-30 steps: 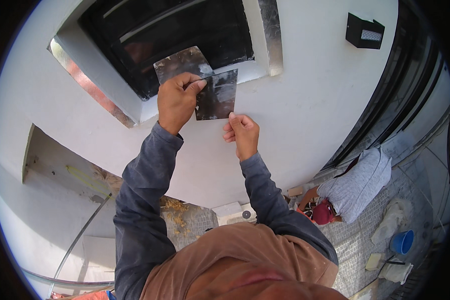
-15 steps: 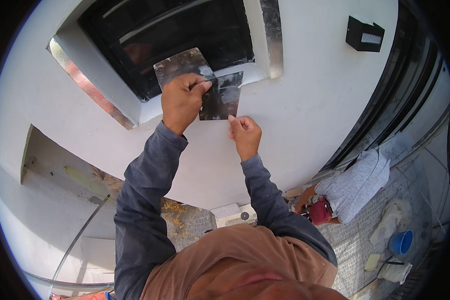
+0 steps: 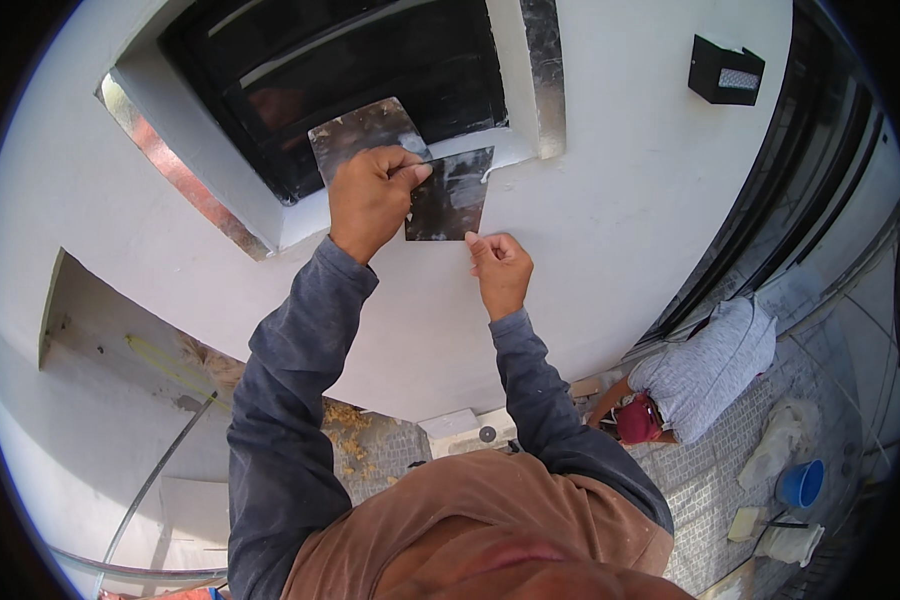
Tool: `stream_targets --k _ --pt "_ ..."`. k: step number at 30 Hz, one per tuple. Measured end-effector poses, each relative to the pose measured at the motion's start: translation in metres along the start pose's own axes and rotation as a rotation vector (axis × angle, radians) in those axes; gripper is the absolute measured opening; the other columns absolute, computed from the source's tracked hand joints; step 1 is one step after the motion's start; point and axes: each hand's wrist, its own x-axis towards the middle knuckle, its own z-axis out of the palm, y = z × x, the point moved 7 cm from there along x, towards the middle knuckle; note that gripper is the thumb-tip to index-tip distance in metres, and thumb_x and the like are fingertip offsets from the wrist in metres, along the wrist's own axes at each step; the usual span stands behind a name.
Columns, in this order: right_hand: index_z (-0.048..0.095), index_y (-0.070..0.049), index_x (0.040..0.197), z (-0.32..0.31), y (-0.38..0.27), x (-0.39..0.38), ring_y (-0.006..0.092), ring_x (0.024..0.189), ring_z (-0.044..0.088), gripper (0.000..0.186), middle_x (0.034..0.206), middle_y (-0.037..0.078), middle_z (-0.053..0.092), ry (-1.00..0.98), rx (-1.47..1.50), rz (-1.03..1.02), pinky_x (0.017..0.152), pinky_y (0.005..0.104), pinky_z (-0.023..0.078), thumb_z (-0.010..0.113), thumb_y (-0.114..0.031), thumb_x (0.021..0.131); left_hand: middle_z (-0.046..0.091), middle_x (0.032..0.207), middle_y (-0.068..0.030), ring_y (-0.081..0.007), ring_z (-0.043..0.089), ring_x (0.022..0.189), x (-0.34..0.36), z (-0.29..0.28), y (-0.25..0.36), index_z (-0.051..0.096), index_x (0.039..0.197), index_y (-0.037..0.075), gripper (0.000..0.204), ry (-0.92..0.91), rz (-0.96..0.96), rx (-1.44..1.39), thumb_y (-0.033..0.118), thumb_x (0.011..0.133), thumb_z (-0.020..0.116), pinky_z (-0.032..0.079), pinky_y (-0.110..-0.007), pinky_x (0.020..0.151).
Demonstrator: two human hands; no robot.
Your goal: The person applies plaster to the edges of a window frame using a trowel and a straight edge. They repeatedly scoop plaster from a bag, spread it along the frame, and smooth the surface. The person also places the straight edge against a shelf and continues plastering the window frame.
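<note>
Two thin, dark, scuffed square plates are in front of me at the window's lower edge. My left hand [image 3: 372, 205] is closed on them where they overlap, its thumb at the top corner of the front plate [image 3: 452, 195]. The back plate [image 3: 355, 128] sticks up above my fingers, over the black window [image 3: 330, 55]. My right hand [image 3: 500, 275] pinches the bottom right corner of the front plate, against the white wall [image 3: 620, 230].
A black wall lamp [image 3: 725, 70] hangs at upper right, beside dark sliding door frames [image 3: 790, 200]. A bent-over person [image 3: 715, 360] works below right near a blue bucket [image 3: 800, 483] and a bag [image 3: 778, 440]. A metal bar [image 3: 160, 460] leans at lower left.
Both my hands and the two plates have shifted slightly right, the front plate also a little down. The person below has lowered their head slightly.
</note>
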Motion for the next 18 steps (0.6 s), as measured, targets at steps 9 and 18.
stream_targets --k 9,18 --pt "0.066 -0.002 0.077 -0.004 -0.014 0.004 0.0113 0.054 0.049 0.038 0.060 0.003 0.059 0.094 -0.145 -0.138 0.054 0.0305 0.043 0.083 -0.034 0.088 0.072 0.072 -0.0102 -0.0172 0.065 0.063 0.008 -0.004 -0.004 0.077 0.090 0.002 0.012 -0.004 -0.007 -0.079 0.013 0.087 0.076 0.049 -0.031 0.062" --pt "0.065 -0.002 0.076 -0.011 -0.003 0.009 0.0122 0.055 0.049 0.040 0.060 0.004 0.059 0.095 -0.181 -0.119 0.055 0.0312 0.043 0.082 -0.036 0.089 0.073 0.074 -0.0127 -0.0202 0.068 0.064 0.011 0.005 0.005 0.078 0.089 0.003 0.012 -0.022 0.018 -0.045 0.015 0.086 0.077 0.048 -0.033 0.060"
